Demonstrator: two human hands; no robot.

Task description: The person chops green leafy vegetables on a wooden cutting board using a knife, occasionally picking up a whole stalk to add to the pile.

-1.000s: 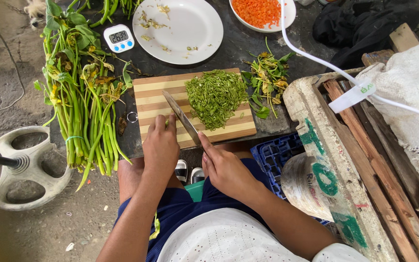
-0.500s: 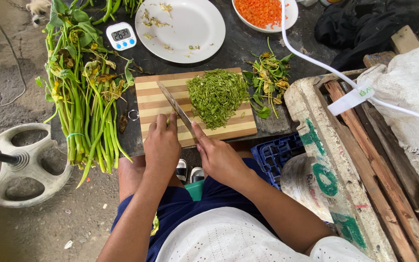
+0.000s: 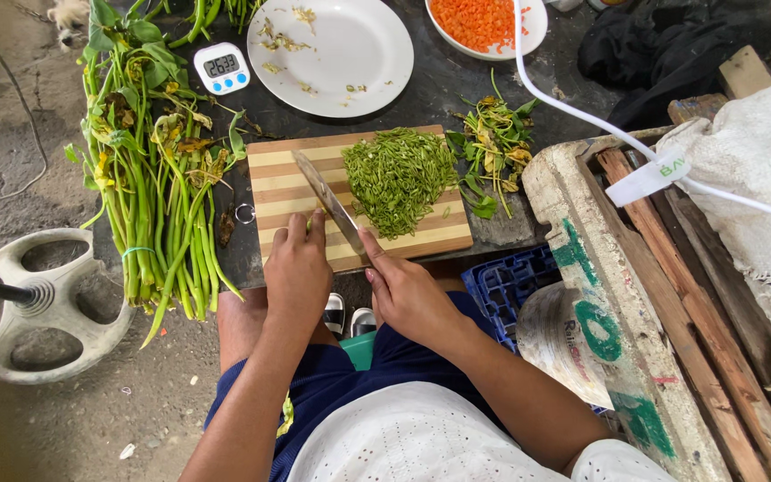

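Sat over a dark low surface [image 3: 439,85] with a striped rectangular wooden cutting board [image 3: 278,178] at its near edge. Right hand [image 3: 408,290] closed around the handle of a long steel-bladed knife [image 3: 327,201], blade angled across the board toward its far left part. Left hand [image 3: 298,263] curled at the board's near edge, fingertips pinning something small and green just beside the blade; too hidden to tell what. Heap of finely chopped green stems [image 3: 399,174] on the board's right half, just right of the blade. Bundle of long green leafy stalks [image 3: 149,178] lay left of the board, a white round plate [image 3: 332,54] and a small white digital timer [image 3: 221,67] beyond it, discarded yellowed leaves [image 3: 493,147] to the right. Best done, judging by the grip, with fingertips tucked back from the edge, knuckles guiding the blade, cuts short and even.
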